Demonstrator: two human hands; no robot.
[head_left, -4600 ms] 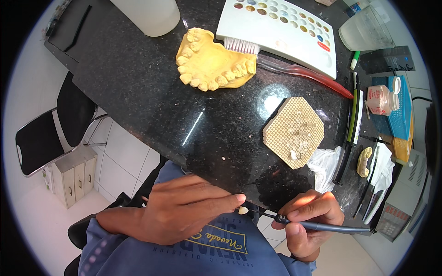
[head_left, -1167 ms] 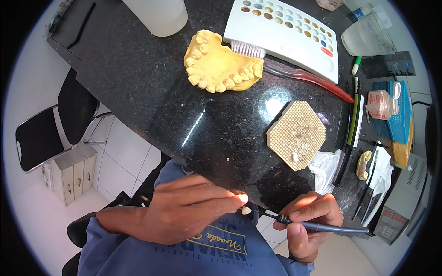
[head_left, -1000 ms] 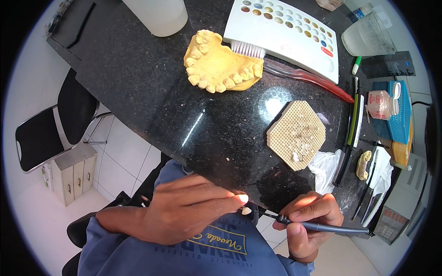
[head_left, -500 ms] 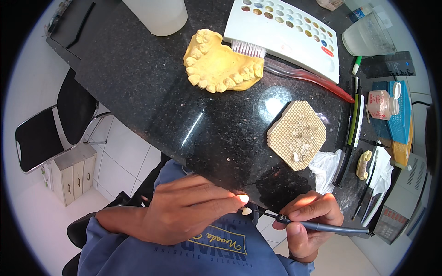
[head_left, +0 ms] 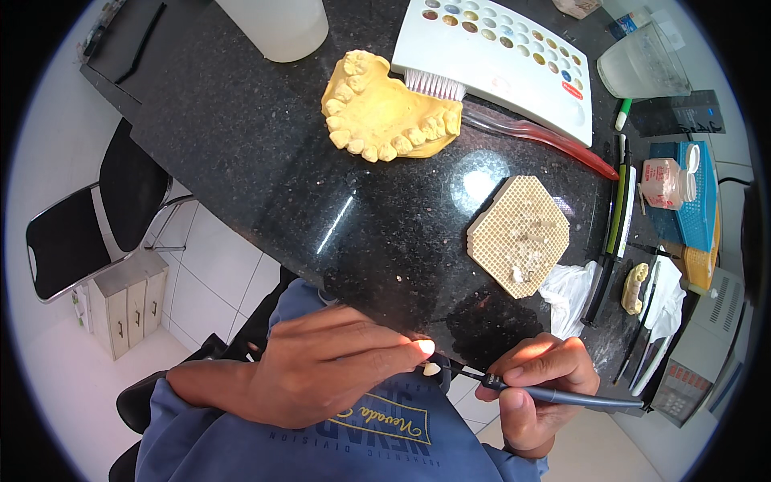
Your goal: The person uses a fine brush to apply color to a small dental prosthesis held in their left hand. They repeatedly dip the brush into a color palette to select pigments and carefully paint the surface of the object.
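Close to the table's front edge, my left hand [head_left: 337,365] is closed in a pinch. A small cream dental crown [head_left: 431,369] shows just beyond its fingertips; how it is gripped is hidden by the fingers. My right hand [head_left: 546,386] grips a slim brush [head_left: 582,397] with a grey-blue handle, its dark tip pointing left toward the crown. Ahead of the hands lies a beige honeycomb firing tray [head_left: 506,233] with white bits on it. Farther off sits a yellow plaster dental model [head_left: 381,120] with a row of teeth.
Behind the model, a white paint palette [head_left: 514,104] lies beside a red-handled brush [head_left: 554,145]. At the right are crumpled white tissue [head_left: 566,293], a small tooth model [head_left: 634,289], a pink-labelled bottle [head_left: 665,183] and a blue basket [head_left: 699,217]. Cups [head_left: 281,32] stand at the back.
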